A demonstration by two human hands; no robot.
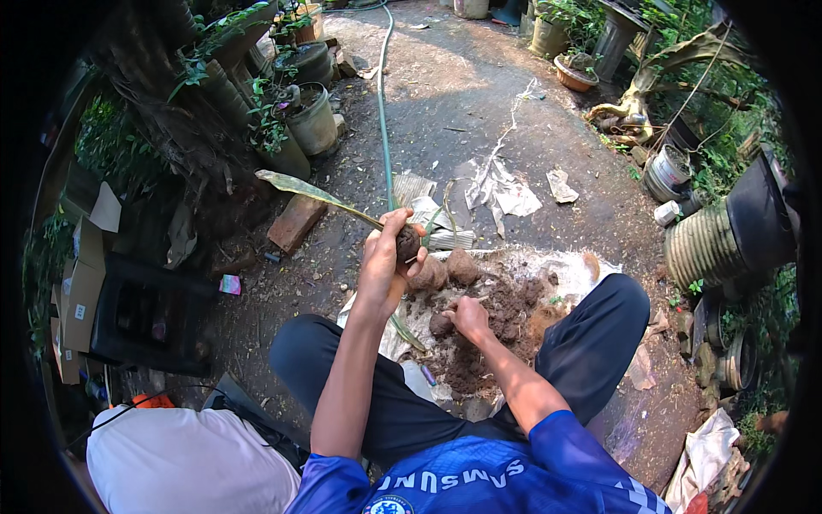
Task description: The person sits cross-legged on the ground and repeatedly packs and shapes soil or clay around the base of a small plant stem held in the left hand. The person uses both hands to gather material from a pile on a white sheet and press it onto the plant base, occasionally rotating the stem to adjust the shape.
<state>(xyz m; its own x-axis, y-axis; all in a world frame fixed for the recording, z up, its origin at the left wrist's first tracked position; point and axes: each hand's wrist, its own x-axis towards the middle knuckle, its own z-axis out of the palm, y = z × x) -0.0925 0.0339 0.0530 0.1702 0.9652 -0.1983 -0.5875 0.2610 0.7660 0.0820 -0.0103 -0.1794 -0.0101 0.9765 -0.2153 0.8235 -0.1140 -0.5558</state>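
Note:
My left hand (384, 257) is raised over the sacking and grips a dark soil ball (408, 244). A long green-and-yellow leaf (314, 196) runs out from the ball to the upper left. Lower down, my right hand (472, 318) has its fingers curled at a small dark lump of soil (440, 325); whether they hold any of it is hidden. Loose brown soil (514, 305) is heaped on the white woven sack (581, 263) between my knees. Two round brown fibre-covered balls (462, 266) sit along its far edge. Another striped leaf (408, 334) lies below my left wrist.
A brick (296, 223) lies on the ground to the left, and a green hose (385, 96) runs away ahead. Torn white sacking (504, 193) is spread beyond the soil. A black plastic chair (154, 315) stands left, near a person in a light shirt (189, 459). Large pots (706, 247) line the right.

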